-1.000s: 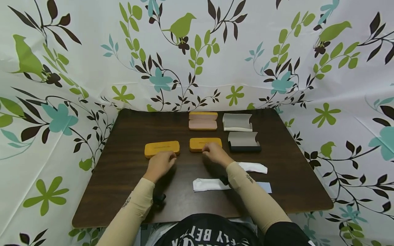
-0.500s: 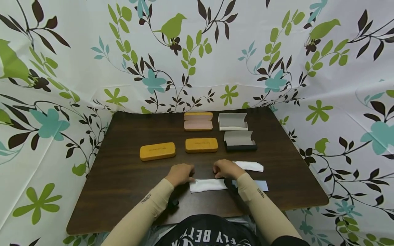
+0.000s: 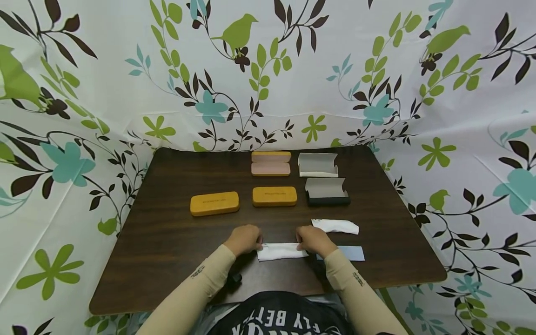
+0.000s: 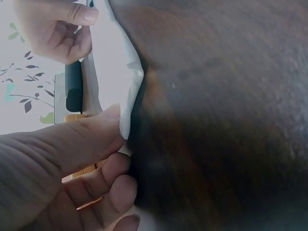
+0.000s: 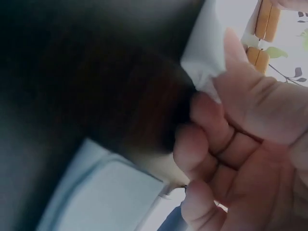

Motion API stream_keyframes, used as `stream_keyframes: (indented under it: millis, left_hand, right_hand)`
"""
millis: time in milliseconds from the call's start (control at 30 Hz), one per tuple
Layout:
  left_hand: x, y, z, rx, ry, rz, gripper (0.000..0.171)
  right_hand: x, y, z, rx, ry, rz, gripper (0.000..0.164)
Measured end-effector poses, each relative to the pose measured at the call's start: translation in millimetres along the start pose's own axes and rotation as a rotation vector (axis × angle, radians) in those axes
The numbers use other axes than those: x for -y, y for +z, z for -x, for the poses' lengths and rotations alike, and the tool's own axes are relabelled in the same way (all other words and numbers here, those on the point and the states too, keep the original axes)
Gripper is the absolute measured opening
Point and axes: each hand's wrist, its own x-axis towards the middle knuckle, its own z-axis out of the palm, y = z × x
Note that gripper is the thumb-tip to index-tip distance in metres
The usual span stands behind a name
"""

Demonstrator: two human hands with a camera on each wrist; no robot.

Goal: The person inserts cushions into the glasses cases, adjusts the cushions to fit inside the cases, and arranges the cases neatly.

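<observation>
At the front of the tabletop (image 3: pixel 159 260): both ends pinched, long axis left-right.
Left yellow case (image 3: pixel 215 204) and right yellow case (image 3: pixel 274 196), lids closed, sit beyond the hands, well apart from the cloth; the right one is roughly straight ahead of it, the left one ahead-left. White cloth (image 3: pixel 281 251) lies crosswise before the person, directly between the two grips, so neither hand is nearer. Left hand (image 3: pixel 244 239): grip narrow, thumb over the cloth's left end. Right hand (image 3: pixel 316 240): same, on the right end. Can't tell whether the middle touches wood.
</observation>
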Motion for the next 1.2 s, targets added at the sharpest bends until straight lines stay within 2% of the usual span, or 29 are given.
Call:
stream_keyframes:
  millis: [133,233,300,400,500,600,733,833,933,1067,1200]
  left_hand:
    - [2.7,0.1,1.0,0.019,0.037,-0.003,0.028]
    - [7.2,-1.3,1.5,0.02,0.092,0.03,0.028]
    - [11.0,-3.5,1.2,0.033,0.135,0.088,0.025]
    - [18.4,-6.8,0.8,0.053,0.18,0.226,0.021]
    - [26.9,-8.2,-0.9,0.08,0.19,0.328,0.02]
    - [34.1,-9.0,-3.3,0.092,0.201,0.383,0.019]
    - [39.7,-13.2,-5.1,0.078,0.183,0.444,0.017]
    - [42.6,-17.5,-6.2,0.061,0.134,0.542,0.012]
    - [46.5,-21.7,-8.5,0.059,0.081,0.706,0.007]
    - [53.5,-28.0,-11.9,0.041,0.018,0.902,0.014]
    - [60.7,-36.6,-15.5,-0.002,-0.026,1.002,0.017]
  right_hand:
    - [-1.0,0.1,-0.4,0.048,0.007,-0.026,0.016]
    - [-2.9,-0.8,-0.7,0.083,-0.014,-0.05,0.013]
    - [-5.2,-2.7,-0.7,0.099,-0.049,-0.076,0.013]
    - [-9.1,-7.5,0.2,0.105,-0.111,-0.14,0.016]
    - [-12.7,-14.2,0.1,0.103,-0.162,-0.206,0.018]
    - [-15.1,-19.5,-2.6,0.092,-0.191,-0.239,0.017]
    - [-16.8,-24.8,-10.2,0.06,-0.199,-0.299,0.013]
    - [-18.6,-27.4,-19.3,0.017,-0.198,-0.34,0.011]
    - [-21.8,-29.6,-30.2,-0.022,-0.21,-0.386,0.009]
    - [-23.7,-34.8,-41.2,-0.077,-0.214,-0.446,0.007]
    - [-22.0,-42.3,-50.6,-0.109,-0.169,-0.502,0.004]
